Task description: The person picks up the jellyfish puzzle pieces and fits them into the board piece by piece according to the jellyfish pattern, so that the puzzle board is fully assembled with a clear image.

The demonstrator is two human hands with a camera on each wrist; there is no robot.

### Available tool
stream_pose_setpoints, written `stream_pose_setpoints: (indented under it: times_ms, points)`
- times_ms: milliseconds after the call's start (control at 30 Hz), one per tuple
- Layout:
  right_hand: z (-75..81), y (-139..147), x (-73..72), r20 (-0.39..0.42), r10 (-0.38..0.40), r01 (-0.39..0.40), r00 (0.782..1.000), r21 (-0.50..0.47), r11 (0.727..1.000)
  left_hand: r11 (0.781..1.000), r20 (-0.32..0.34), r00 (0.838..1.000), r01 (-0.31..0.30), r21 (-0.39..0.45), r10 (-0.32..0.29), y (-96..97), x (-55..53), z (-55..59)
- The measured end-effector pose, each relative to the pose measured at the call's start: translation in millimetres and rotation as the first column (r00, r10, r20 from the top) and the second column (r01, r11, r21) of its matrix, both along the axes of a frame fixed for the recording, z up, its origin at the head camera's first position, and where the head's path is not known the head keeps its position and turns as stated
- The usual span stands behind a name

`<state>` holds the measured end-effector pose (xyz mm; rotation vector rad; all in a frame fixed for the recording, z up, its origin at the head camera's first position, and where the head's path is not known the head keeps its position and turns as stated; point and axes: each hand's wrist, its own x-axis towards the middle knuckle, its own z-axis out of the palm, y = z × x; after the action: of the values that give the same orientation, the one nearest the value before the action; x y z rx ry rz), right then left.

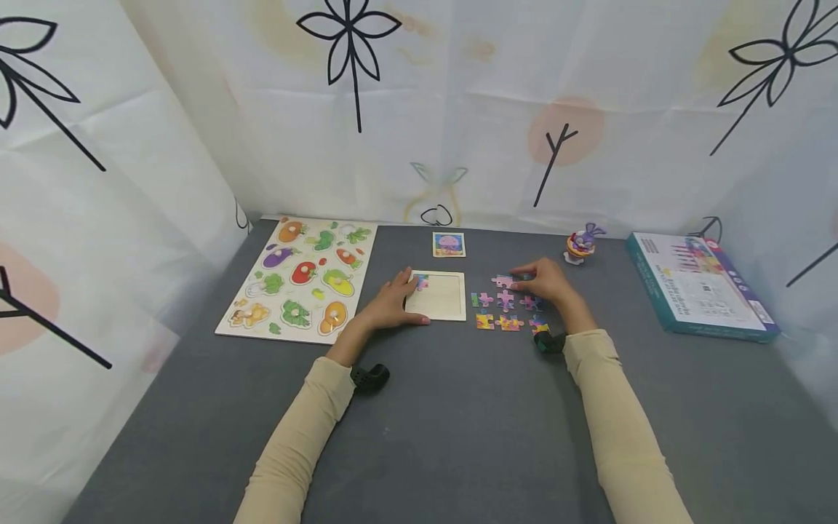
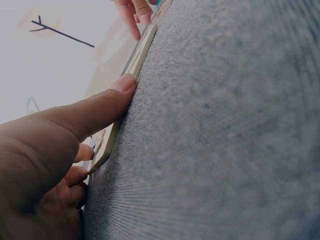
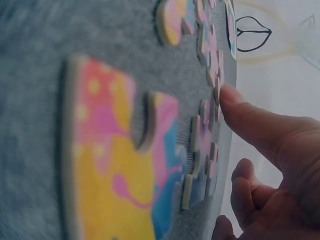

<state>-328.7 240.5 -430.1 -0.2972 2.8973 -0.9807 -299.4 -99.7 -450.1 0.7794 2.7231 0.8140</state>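
Observation:
My left hand [image 1: 391,304] holds a shallow wooden puzzle tray [image 1: 447,317] at its left side, thumb along the near edge and fingers at the left rim. One small pink-and-blue puzzle piece [image 1: 422,281] lies in the tray's upper left corner, beside the fingertips. To the right of the tray, my right hand [image 1: 552,282] pinches the right end of a pink puzzle piece [image 1: 502,282] in the back row. Its thumb [image 3: 232,100] meets a piece edge in the right wrist view; the index fingertip is hidden there. More loose pieces, including a yellow one [image 1: 509,323], lie nearby.
A small picture card [image 1: 448,245] lies behind the tray. On the left is a vegetable puzzle board [image 1: 308,295]. A purple-eared figurine [image 1: 581,244] stands at the back right, with a teal-sided box [image 1: 703,285] beyond it. A printed curtain [image 1: 484,145] closes off the back.

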Motion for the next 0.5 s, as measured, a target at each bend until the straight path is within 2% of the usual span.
stream_pose_setpoints:
  times_ms: [167, 400, 500]
  points:
    - [3.9, -8, 4.2, 0.052, -0.023, 0.021, 0.998, 0.036, 0.999, 1.0, 0.006, 1.0, -0.002, -0.011, 0.002, -0.1, -0.4, -1.0]
    - [10.0, -17, 10.9, 0.047, -0.098, 0.094, 0.994, 0.067, 0.993, 1.0, 0.013, 1.0, 0.001, -0.015, -0.001, 0.3, 0.1, 1.4]
    - [12.1, -23, 11.1, 0.018, -0.098, 0.096, 0.995, 0.082, 0.992, 1.0, 0.006, 1.0, -0.002, -0.024, 0.003, 0.7, 0.7, 1.7]
